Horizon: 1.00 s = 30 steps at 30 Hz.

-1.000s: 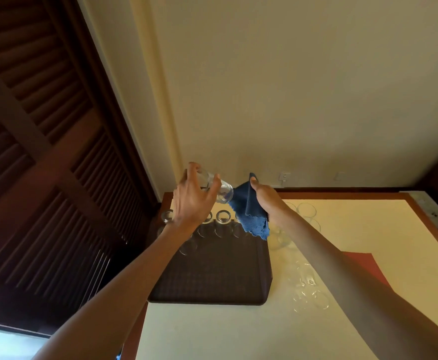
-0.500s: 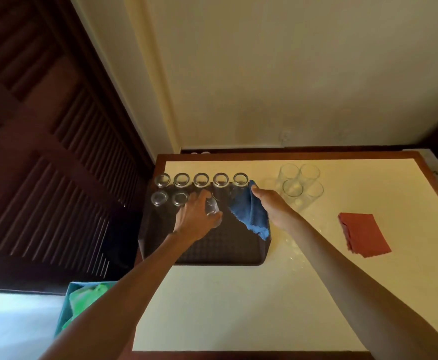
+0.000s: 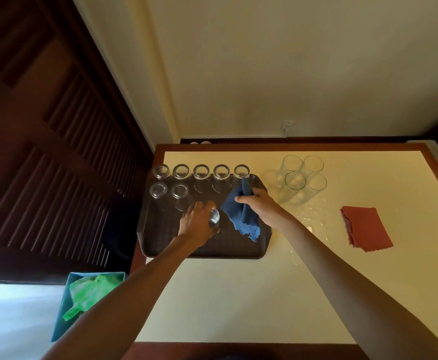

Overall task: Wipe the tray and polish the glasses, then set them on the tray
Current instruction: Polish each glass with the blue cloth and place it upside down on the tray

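Observation:
A dark tray (image 3: pixel 238 249) lies on the table's left side. Several clear glasses (image 3: pixel 201 171) stand upside down in two rows along its far edge. My left hand (image 3: pixel 198 223) grips another glass (image 3: pixel 214 216) low over the tray, just right of the second row. My right hand (image 3: pixel 262 206) pinches a blue cloth (image 3: pixel 241 214) that hangs over the tray's right part. A group of upright clear glasses (image 3: pixel 302 178) stands on the table to the right of the tray.
A folded red cloth (image 3: pixel 365 228) lies on the cream table (image 3: pixel 238 302) at the right. A teal bin with a green bag (image 3: pixel 88 297) stands on the floor at the left. Dark louvred doors fill the left side; a wall rises behind the table.
My left hand has brought the glass down from in front of the wall to the tray. The right hand with the blue cloth dropped alongside it. The view tilted downward.

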Each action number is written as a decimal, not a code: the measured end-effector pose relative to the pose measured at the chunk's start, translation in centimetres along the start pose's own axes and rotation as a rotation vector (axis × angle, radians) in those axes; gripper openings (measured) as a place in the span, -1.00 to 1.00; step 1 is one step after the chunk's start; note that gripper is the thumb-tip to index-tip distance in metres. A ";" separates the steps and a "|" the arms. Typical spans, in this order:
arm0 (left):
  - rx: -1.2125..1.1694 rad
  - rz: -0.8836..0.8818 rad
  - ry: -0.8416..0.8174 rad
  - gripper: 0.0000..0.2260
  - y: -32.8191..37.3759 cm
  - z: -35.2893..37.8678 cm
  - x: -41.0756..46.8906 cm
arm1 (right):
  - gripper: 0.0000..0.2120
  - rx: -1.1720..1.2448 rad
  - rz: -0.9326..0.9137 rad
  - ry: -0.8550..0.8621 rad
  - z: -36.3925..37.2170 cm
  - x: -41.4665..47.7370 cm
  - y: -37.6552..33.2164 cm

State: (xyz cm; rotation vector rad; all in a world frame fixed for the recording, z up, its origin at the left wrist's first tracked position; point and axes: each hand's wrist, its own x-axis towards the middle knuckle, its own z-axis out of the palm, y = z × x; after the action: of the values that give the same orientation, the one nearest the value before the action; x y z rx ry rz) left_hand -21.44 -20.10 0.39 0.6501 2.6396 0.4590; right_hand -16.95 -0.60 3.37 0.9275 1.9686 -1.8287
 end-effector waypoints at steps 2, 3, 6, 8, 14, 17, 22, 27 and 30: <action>-0.013 -0.013 -0.044 -0.36 -0.3 -0.2 0.0 | -0.67 0.087 0.035 -0.001 0.0 -0.1 -0.4; 0.002 -0.023 -0.105 -0.27 -0.4 -0.5 0.2 | -0.70 0.124 0.048 0.012 -0.1 -0.1 -0.6; 0.132 -0.031 -0.338 -0.06 -0.9 -2.7 1.5 | -0.94 0.179 0.068 0.039 -0.5 -0.8 -1.5; 0.032 -0.007 -0.390 -0.22 -0.7 -5.4 2.6 | -0.90 0.175 0.034 0.037 -0.6 -1.3 -2.2; -0.604 -0.033 -0.206 -0.78 3.1 -13.0 3.0 | -0.72 0.151 -0.016 -0.061 -0.5 -2.8 -4.7; -0.608 -0.009 -0.240 -0.68 3.9 -13.6 2.6 | -0.54 0.065 -0.041 -0.116 -0.5 -2.6 -5.5; -0.663 0.013 -0.217 -0.88 3.8 -14.4 2.0 | -0.63 0.149 -0.040 -0.202 -0.7 -4.5 -7.2; -0.761 -0.065 -0.095 -0.84 3.5 -15.2 1.9 | -0.76 0.094 -0.019 -0.323 -2.0 -4.8 -6.3; -0.754 -0.112 -0.006 -0.82 2.8 -15.6 2.1 | -0.83 0.200 -0.055 -0.281 -2.1 -4.8 -6.0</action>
State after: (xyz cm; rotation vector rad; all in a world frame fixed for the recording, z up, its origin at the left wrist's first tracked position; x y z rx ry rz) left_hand -28.87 -20.12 14.49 0.2517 2.2159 1.3079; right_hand -16.71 0.28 11.33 0.6314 1.6810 -2.0871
